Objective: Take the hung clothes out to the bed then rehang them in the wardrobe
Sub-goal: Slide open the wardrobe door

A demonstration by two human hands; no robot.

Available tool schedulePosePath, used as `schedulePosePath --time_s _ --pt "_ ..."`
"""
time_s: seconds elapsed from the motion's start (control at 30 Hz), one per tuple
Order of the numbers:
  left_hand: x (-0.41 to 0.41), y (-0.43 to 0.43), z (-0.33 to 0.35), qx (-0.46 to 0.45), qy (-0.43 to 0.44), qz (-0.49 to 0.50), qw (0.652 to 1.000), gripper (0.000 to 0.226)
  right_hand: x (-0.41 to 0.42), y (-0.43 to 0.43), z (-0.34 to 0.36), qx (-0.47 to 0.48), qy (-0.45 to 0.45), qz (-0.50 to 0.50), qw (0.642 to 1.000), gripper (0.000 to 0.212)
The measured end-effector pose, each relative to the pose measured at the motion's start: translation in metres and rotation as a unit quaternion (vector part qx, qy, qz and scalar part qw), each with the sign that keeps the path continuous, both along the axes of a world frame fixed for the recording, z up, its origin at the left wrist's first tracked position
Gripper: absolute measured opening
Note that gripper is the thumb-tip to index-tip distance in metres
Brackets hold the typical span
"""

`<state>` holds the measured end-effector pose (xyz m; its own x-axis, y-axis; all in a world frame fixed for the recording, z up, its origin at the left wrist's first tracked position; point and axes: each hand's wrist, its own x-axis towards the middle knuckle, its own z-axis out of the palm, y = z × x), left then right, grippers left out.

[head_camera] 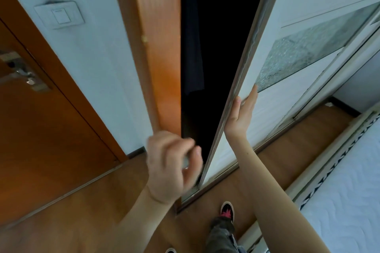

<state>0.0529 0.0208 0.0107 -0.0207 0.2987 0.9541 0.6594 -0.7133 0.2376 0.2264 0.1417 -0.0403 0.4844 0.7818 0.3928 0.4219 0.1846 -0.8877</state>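
The wardrobe's white sliding door [292, 51] stands partly slid aside, leaving a dark gap. Inside the gap a dark garment [192, 47] hangs near the left side; the rest of the interior is too dark to make out. My right hand [242, 113] lies flat against the door's front by its metal edge [244, 61], fingers extended. My left hand [174, 164] hovers in front of the gap's lower part with fingers loosely curled and nothing in them. The bed [349, 201] with its white quilted cover sits at the lower right.
The wardrobe's wooden side panel [158, 47] borders the gap on the left. A light switch [59, 14] is on the white wall, and a brown room door [47, 125] with a metal handle lies further left. My shoe [227, 210] stands on the wooden floor [88, 211].
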Motion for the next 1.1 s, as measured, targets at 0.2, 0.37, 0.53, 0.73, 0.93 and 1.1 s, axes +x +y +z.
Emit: schedulePosePath --time_s 0.2,0.37,0.53,0.73,0.93,1.1 --pt "0.095 0.066 -0.031 -0.384 -0.062 -0.152 0.908 0.027 0.045 0.033 -0.006 0.018 -0.027 0.012 0.999 0.09" --pt "0.161 0.148 -0.06 -0.595 -0.218 -0.223 0.741 0.034 0.09 0.062 -0.009 0.012 -0.035 0.025 0.999 0.097" --pt "0.227 0.182 -0.053 -0.625 -0.214 -0.252 0.707 0.024 0.14 0.088 -0.009 0.001 -0.033 0.041 0.999 0.099" --pt "0.295 0.228 -0.05 -0.629 -0.228 -0.251 0.7 0.02 0.209 0.13 -0.009 0.001 -0.04 0.039 0.998 0.098" --pt "0.355 0.267 -0.047 -0.623 -0.229 -0.293 0.688 0.022 0.275 0.166 -0.009 -0.005 -0.054 0.027 0.998 0.097" --pt "0.403 0.303 -0.054 -0.622 -0.218 -0.304 0.688 0.02 0.327 0.195 -0.009 -0.007 -0.069 0.012 0.998 0.092"
